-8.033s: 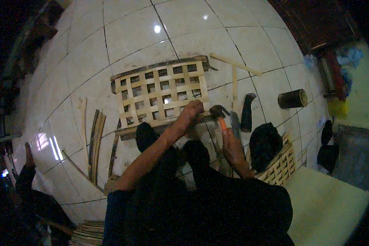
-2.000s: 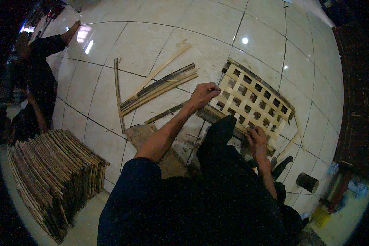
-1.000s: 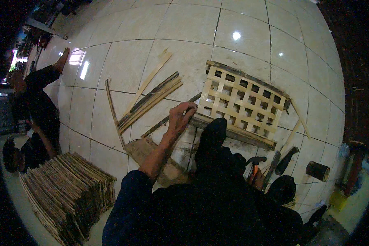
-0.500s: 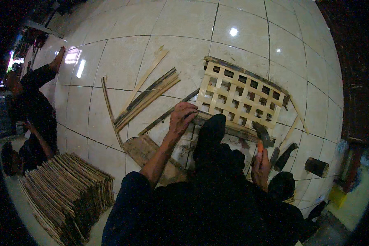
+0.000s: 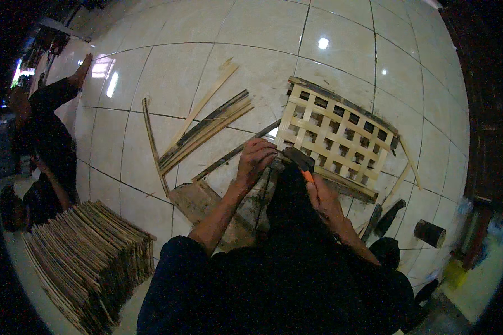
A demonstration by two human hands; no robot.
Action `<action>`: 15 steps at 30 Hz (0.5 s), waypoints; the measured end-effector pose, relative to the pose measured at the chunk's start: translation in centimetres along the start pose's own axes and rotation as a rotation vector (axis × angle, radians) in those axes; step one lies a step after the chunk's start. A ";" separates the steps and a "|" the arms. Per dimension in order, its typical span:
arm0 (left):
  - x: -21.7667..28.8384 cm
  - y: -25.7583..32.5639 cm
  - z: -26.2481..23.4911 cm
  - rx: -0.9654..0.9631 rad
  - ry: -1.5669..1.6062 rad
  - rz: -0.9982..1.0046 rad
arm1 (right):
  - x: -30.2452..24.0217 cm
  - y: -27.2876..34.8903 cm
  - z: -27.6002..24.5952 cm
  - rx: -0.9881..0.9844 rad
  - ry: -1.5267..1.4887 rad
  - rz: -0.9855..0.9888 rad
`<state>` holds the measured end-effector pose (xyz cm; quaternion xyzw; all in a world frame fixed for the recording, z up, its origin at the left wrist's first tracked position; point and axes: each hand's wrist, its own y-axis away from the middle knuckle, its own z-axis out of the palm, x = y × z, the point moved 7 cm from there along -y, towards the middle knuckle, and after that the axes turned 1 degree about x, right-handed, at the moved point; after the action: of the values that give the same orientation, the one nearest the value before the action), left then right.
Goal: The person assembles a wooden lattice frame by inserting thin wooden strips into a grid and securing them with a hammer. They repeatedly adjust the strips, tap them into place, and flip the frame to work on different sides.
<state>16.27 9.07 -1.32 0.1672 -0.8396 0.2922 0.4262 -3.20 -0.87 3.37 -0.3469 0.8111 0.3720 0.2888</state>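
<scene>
A lattice panel of woven pale bamboo strips [image 5: 341,131], edged with dark wooden bars, lies on the tiled floor in front of me. My left hand [image 5: 257,159] is at its near left corner, fingers pinched together; whatever they hold is too small to make out. My right hand [image 5: 325,201] is closed round the orange handle of a hammer [image 5: 299,158]. The hammer's dark head is right beside my left fingertips, over the near bar's left end. My dark-clothed leg hides part of that near bar.
Left of the panel lie loose bamboo strips [image 5: 207,134] and a worn board [image 5: 198,201]. A tall stack of slats [image 5: 89,262] stands at lower left. A dark-handled knife [image 5: 390,218] and a short wooden cylinder [image 5: 429,233] lie at right. Another person [image 5: 50,139] sits far left.
My right hand has swung the hammer leftward from the near bar's right part to the corner by my left hand. The left hand stays at that corner, and the view has shifted slightly.
</scene>
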 end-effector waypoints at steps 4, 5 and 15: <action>0.6 -0.2 -0.3 -0.004 -0.092 0.040 | -2.1 -0.7 0.1 0.040 0.043 -0.095; 1.1 -0.4 -0.5 0.000 -0.112 0.053 | -1.3 -0.8 0.6 0.084 0.083 -0.175; 1.4 0.1 -0.4 0.091 -0.075 0.128 | 1.3 -1.8 2.1 0.137 0.128 -0.241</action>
<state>15.66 9.38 -0.02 0.1431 -0.8498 0.3502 0.3670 -2.12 -0.46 0.53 -0.4441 0.8038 0.2556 0.3023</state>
